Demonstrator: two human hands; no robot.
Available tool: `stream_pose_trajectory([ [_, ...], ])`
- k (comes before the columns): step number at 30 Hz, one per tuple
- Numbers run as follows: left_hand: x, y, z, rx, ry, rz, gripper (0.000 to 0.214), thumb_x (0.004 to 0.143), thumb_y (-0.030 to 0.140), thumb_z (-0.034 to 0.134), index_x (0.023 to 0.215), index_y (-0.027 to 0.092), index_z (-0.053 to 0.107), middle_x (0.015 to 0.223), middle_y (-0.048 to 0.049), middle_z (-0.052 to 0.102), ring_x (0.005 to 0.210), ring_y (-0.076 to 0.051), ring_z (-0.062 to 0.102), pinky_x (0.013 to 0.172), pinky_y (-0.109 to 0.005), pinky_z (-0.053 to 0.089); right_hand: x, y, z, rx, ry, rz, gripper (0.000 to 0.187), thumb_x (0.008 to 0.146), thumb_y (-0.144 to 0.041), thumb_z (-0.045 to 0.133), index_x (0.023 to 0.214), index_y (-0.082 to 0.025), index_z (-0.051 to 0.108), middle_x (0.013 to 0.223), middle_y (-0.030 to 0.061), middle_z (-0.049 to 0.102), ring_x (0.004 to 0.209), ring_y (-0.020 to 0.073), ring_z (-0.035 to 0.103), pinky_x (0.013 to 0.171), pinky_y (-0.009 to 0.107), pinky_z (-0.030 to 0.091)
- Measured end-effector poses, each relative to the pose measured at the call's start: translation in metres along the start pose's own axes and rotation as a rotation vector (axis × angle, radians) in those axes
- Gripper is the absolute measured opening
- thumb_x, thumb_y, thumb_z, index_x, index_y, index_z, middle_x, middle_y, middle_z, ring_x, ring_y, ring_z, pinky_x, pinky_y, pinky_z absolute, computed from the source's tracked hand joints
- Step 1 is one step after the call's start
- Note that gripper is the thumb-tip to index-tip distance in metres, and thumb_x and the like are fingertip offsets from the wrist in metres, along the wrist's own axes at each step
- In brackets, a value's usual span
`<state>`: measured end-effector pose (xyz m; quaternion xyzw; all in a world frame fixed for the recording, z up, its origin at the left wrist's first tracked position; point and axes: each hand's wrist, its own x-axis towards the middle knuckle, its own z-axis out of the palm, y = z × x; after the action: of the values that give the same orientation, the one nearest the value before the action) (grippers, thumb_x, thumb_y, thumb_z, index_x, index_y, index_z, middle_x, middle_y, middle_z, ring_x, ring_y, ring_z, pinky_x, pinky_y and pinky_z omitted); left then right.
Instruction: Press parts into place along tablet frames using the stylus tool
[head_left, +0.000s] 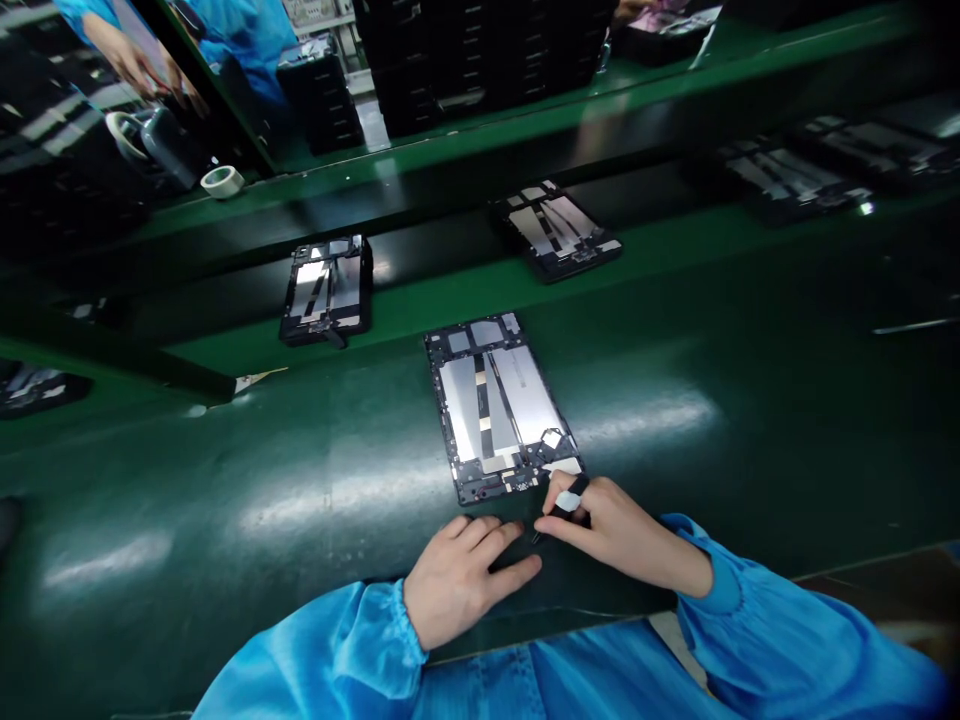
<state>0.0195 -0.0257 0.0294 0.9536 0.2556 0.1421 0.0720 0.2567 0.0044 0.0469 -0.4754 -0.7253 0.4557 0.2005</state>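
An opened tablet (pixel 499 405) lies flat on the green bench in front of me, its silver battery area and black ribbon cables exposed. My right hand (pixel 592 520) is at its lower right corner, closed around a slim black tool (pixel 577 488) with a white patch on it. The tool's thin dark tip points down toward the bench, just below the tablet's bottom edge. It may be tweezers, but the fingers hide much of it. Below the tablet, my left hand (pixel 469 575) rests palm down with its fingers spread and nothing in them, apart from the tablet.
Behind stand more opened tablets on black trays, one at left (pixel 328 285) and one at centre (pixel 559 230), with others far right. A tape roll (pixel 222 181) sits on the green ledge. Across it, a co-worker's hands (pixel 139 60) are beside black stacked trays (pixel 480 55).
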Motion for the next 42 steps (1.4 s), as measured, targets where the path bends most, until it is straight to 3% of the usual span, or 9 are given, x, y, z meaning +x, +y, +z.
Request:
stream_pose_trajectory([
  [8,0.001,0.003,0.002,0.014,0.016,-0.007,0.03,0.098,0.021,0.049,0.126,0.03,0.059,0.122,-0.0078,0.058,0.101,-0.021,0.054,0.078,-0.032,0.045,-0.004,0.008,0.0,0.159,0.03,0.029,0.017,0.091,-0.028,0.061,0.076,-0.02,0.06,0.07,-0.0009,0.062,0.063,0.0164,0.06,0.059,0.027,0.044],
  [13,-0.003,0.001,-0.001,-0.024,0.105,-0.053,0.029,0.096,0.021,0.054,0.123,0.031,0.061,0.119,-0.0057,0.061,0.102,-0.019,0.057,0.076,-0.03,0.047,0.02,-0.009,-0.014,0.289,0.122,-0.019,0.017,0.089,-0.029,0.061,0.075,-0.02,0.059,0.072,0.0001,0.061,0.068,0.0165,0.062,0.062,0.027,0.049],
  [19,-0.017,-0.017,-0.015,-0.032,0.287,-0.158,0.019,0.094,0.019,0.058,0.112,0.019,0.064,0.105,-0.0057,0.067,0.092,-0.016,0.06,0.074,-0.028,0.048,0.068,-0.031,-0.004,0.5,-0.077,0.142,0.018,0.085,-0.034,0.063,0.08,-0.02,0.052,0.061,-0.0017,0.063,0.06,0.0184,0.069,0.05,0.025,0.054],
  [24,-0.026,-0.035,-0.012,-0.005,0.335,-0.279,0.016,0.091,0.014,0.061,0.107,0.017,0.064,0.102,-0.0054,0.068,0.089,-0.017,0.059,0.079,-0.03,0.049,0.084,-0.03,0.009,0.449,-0.126,0.243,0.016,0.085,-0.03,0.063,0.081,-0.019,0.052,0.058,-0.0006,0.066,0.056,0.0166,0.069,0.045,0.021,0.053],
  [42,-0.028,-0.042,-0.009,-0.024,0.328,-0.282,0.017,0.093,0.013,0.059,0.109,0.016,0.063,0.103,-0.0057,0.069,0.09,-0.017,0.06,0.079,-0.031,0.049,0.087,-0.031,0.014,0.388,-0.119,0.27,0.014,0.088,-0.028,0.061,0.082,-0.019,0.052,0.059,-0.0009,0.066,0.057,0.016,0.07,0.049,0.022,0.057],
])
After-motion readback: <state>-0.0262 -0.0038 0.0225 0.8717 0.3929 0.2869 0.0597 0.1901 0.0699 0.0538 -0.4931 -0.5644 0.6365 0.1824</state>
